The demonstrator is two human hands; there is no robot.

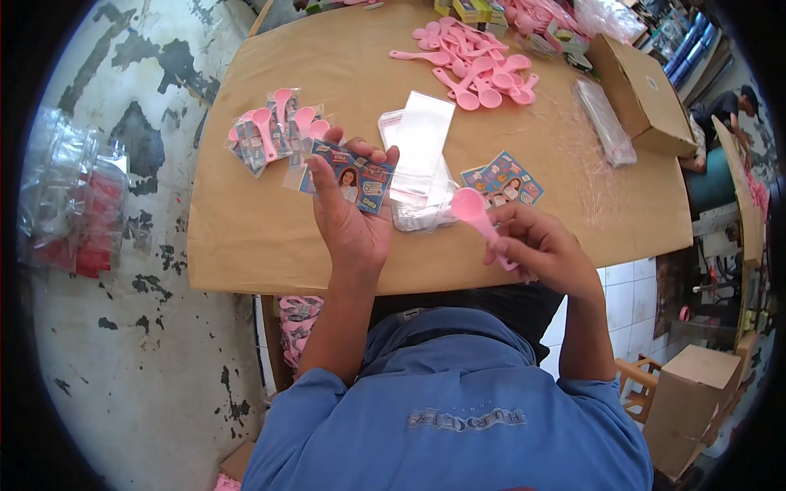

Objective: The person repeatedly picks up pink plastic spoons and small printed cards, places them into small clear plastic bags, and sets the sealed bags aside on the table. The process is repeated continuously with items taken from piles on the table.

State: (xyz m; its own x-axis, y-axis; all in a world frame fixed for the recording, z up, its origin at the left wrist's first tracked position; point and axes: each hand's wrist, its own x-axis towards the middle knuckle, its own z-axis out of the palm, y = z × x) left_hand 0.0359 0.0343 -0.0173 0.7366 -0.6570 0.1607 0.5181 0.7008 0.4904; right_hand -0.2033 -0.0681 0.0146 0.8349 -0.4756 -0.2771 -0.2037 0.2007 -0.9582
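My left hand (348, 217) is raised palm up over the table, thumb and fingers closed on a blue printed card (350, 182). In my right hand (540, 252) a pink measuring spoon (476, 214) is pinched by its handle, its bowl pointing up and toward the left. Between the hands lies a stack of clear plastic bags (422, 168) with white panels. Several more printed cards (508, 176) rest just beyond the right hand. Past my left hand sits a group of bagged pink spoons with cards (266, 135).
A large heap of loose pink spoons (479, 69) lies on the far side of the brown-covered table (270, 254). At the far right stand a cardboard box (634, 98) and a bundle of clear packaging (604, 123). Another person (729, 114) is at the right edge.
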